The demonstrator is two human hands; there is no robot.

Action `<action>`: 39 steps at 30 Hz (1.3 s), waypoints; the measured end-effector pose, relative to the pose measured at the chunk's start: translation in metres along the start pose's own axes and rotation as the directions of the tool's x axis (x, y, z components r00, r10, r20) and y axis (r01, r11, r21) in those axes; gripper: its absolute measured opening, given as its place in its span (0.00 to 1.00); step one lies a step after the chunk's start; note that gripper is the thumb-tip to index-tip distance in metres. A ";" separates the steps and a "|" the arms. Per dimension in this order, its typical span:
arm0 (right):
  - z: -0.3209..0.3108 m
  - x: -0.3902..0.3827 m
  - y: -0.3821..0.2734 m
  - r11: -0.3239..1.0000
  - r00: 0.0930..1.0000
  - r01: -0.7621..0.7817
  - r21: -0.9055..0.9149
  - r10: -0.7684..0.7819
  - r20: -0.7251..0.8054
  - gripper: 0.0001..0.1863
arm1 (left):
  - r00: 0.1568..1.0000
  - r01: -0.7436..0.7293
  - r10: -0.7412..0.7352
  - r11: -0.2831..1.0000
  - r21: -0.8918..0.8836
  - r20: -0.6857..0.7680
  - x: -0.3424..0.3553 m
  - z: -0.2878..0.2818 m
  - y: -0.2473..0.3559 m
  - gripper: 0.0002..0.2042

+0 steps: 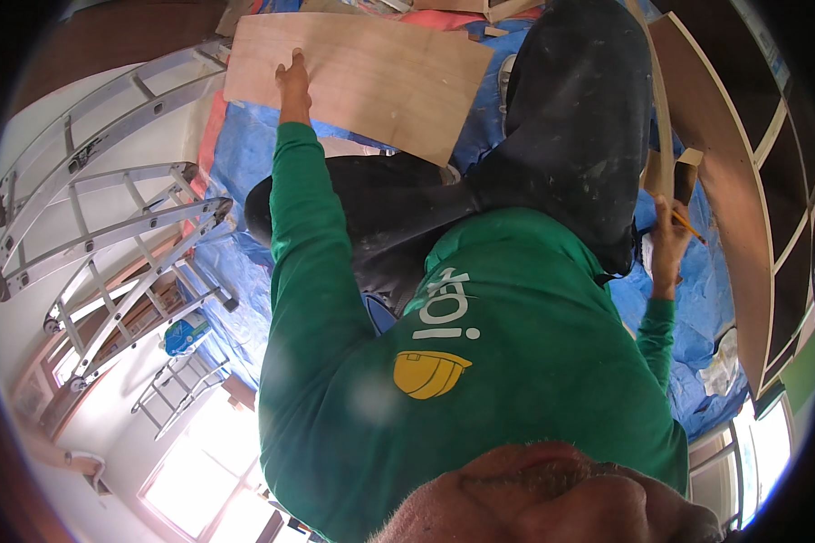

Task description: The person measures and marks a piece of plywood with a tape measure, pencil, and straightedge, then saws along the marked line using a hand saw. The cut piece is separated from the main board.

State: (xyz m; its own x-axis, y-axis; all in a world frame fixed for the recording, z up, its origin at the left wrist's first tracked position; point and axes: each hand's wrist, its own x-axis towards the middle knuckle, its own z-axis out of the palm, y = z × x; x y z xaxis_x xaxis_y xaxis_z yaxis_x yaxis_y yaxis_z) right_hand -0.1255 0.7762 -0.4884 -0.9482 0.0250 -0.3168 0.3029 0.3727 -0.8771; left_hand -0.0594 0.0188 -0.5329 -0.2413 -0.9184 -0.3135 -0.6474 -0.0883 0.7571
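Observation:
My left hand (292, 77) stretches out on a green-sleeved arm and lies flat on a thin light plywood sheet (380, 77) spread over the floor. Its fingers are extended and hold nothing. My right hand (666, 240) is low at my right side and grips a yellow pencil (688, 226) pointing right. It sits beside a narrow curved wood strip (663, 127) and a small wooden block (688, 172). My knees in dark, dust-marked trousers (570, 118) fill the middle, with my green shirt (480, 380) below them.
A blue tarp (244, 281) covers the floor under the sheet. An aluminium ladder (109, 217) lies at the left. A brown wooden shelf unit (752, 226) runs along the right side. Wood offcuts lie at the top edge. Bright windows show at the bottom left.

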 end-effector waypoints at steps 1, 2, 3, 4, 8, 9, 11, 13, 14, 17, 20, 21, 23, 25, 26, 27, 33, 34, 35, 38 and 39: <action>0.009 -0.001 0.009 0.998 0.998 -0.055 0.014 0.055 -0.004 0.15 | 1.000 0.000 0.000 1.000 0.015 0.006 0.002 0.000 -0.003 0.52; 0.018 0.000 0.018 0.984 0.985 -0.172 0.042 0.173 -0.016 0.16 | 1.000 -0.002 0.001 0.999 0.032 0.021 0.005 0.000 -0.007 0.53; 0.028 0.002 0.028 0.993 0.995 -0.096 0.068 0.099 -0.030 0.16 | 0.999 -0.016 0.015 0.998 0.054 0.029 0.008 -0.001 -0.010 0.54; 0.035 0.005 0.037 0.985 0.991 -0.117 0.124 0.124 -0.050 0.17 | 0.998 -0.025 0.025 1.000 -0.013 0.065 0.011 -0.002 -0.015 0.53; 0.068 0.018 0.070 0.929 0.998 -0.042 0.367 0.058 -0.033 0.14 | 0.983 -0.070 0.097 0.984 -0.165 0.158 0.017 -0.007 -0.028 0.50; 0.074 0.020 0.076 0.932 0.996 -0.073 0.354 0.085 -0.020 0.14 | 0.985 -0.049 0.083 0.976 -0.213 0.153 0.017 -0.008 -0.030 0.50; 0.085 0.021 0.083 0.878 0.982 -0.168 0.449 0.188 0.000 0.15 | 0.977 -0.054 0.114 0.951 -0.306 0.181 0.014 -0.012 -0.029 0.51; 0.092 0.019 0.086 0.868 0.977 -0.194 0.457 0.211 0.013 0.17 | 0.977 -0.073 0.115 0.972 -0.225 0.179 0.009 -0.014 -0.025 0.51; 0.095 0.018 0.087 0.846 0.959 -0.273 0.459 0.278 0.058 0.17 | 0.984 -0.079 0.100 0.986 -0.144 0.146 0.006 -0.016 -0.023 0.51; 0.094 0.020 0.092 0.855 0.957 -0.280 0.437 0.282 0.061 0.21 | 0.982 -0.108 0.122 0.989 -0.100 0.147 -0.003 -0.016 -0.019 0.50; 0.088 0.027 0.105 0.829 0.935 -0.353 0.433 0.302 0.185 0.22 | 0.976 -0.149 0.158 0.986 -0.076 0.147 -0.009 -0.014 -0.018 0.50; 0.087 0.031 0.111 0.894 0.930 -0.358 0.269 0.318 0.183 0.23 | 0.977 -0.142 0.151 0.987 -0.071 0.148 -0.009 -0.014 -0.019 0.50; 0.083 0.035 0.124 0.941 0.935 -0.318 0.117 0.291 0.202 0.24 | 0.975 -0.148 0.156 0.987 -0.061 0.158 -0.009 -0.014 -0.020 0.50; 0.081 0.035 0.136 0.964 0.953 -0.238 -0.118 0.255 0.165 0.26 | 0.975 -0.146 0.152 0.988 -0.051 0.163 -0.008 -0.014 -0.022 0.50; 0.081 0.035 0.140 0.965 0.989 -0.108 -0.238 0.129 0.072 0.25 | 0.968 -0.174 0.179 0.984 -0.044 0.175 -0.006 -0.015 -0.024 0.50; 0.081 0.034 0.144 0.930 1.000 0.010 -0.368 -0.012 -0.003 0.23 | 0.968 -0.175 0.178 0.984 -0.034 0.176 -0.005 -0.015 -0.026 0.50; 0.081 0.053 0.136 0.816 0.989 -0.085 -0.571 0.140 0.053 0.19 | 0.943 -0.293 0.270 0.951 0.103 0.194 0.006 -0.015 -0.039 0.48; 0.081 0.060 0.130 0.789 0.980 -0.101 -0.607 0.183 0.075 0.19 | 0.950 -0.284 0.253 0.944 0.166 0.184 0.008 -0.015 -0.041 0.47; 0.082 0.067 0.123 0.799 0.974 -0.106 -0.591 0.203 0.099 0.19 | 0.933 -0.339 0.299 0.918 0.206 0.202 0.010 -0.016 -0.042 0.47; 0.088 0.086 0.099 0.844 0.987 -0.024 -0.536 0.105 0.121 0.18 | 0.914 -0.400 0.343 0.848 0.348 0.216 0.010 -0.015 -0.044 0.46; 0.091 0.092 0.090 0.851 0.989 0.000 -0.526 0.077 0.124 0.18 | 0.908 -0.417 0.352 0.817 0.399 0.229 0.009 -0.015 -0.043 0.46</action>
State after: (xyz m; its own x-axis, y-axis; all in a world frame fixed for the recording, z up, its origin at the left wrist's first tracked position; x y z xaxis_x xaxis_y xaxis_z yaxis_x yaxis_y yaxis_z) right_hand -0.1767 0.7277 -0.6295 -0.9029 -0.0614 -0.4255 0.2074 0.8048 -0.5562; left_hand -0.0231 0.0089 -0.5599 -0.6124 -0.7763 -0.1497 -0.7163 0.4646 0.5207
